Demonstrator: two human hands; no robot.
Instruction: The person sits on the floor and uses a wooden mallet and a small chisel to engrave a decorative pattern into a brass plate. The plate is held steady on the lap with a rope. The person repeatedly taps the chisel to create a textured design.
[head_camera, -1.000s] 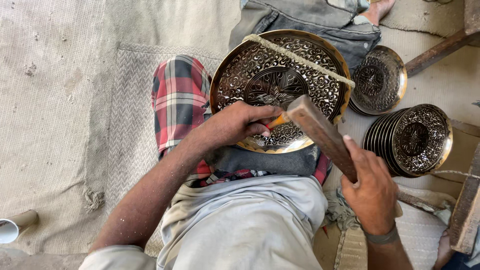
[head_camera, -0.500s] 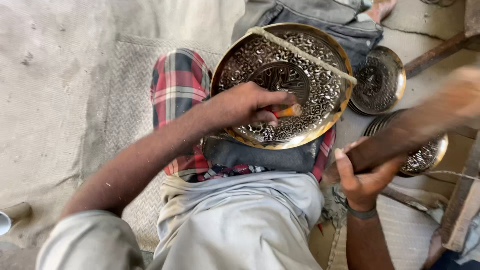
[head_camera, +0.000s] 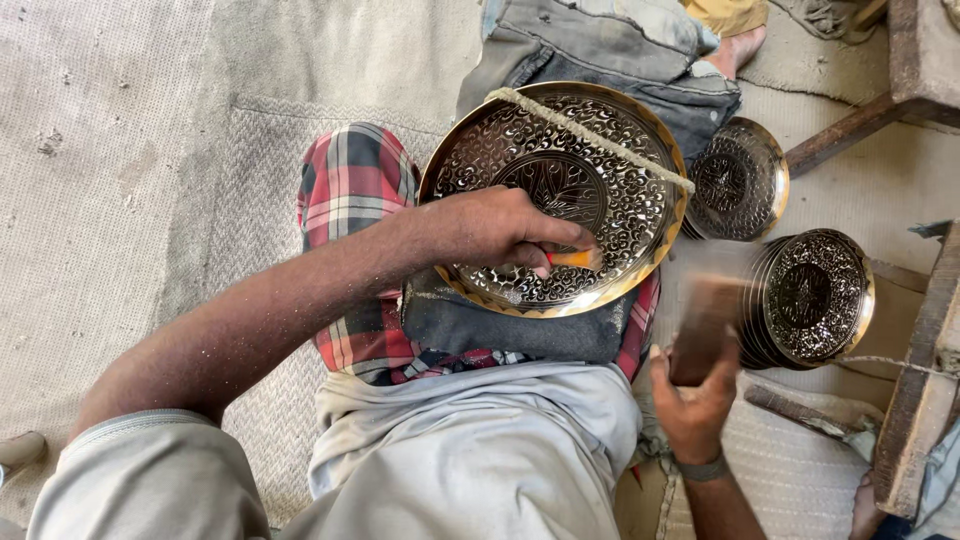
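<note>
**Entry: engraved plate, punch and mallet**

We log a large patterned brass plate (head_camera: 600, 170) propped on the lap cushion (head_camera: 500, 325), a cord across its upper part. Our left hand (head_camera: 490, 230) is closed around an orange-tipped punch (head_camera: 572, 259) set against the plate. Our right hand (head_camera: 690, 405) is clamped on a wooden mallet (head_camera: 705, 330), raised and blurred. Risk, as we judge it: an off-centre blow could glance onto the fingers or mar the pattern.
</note>
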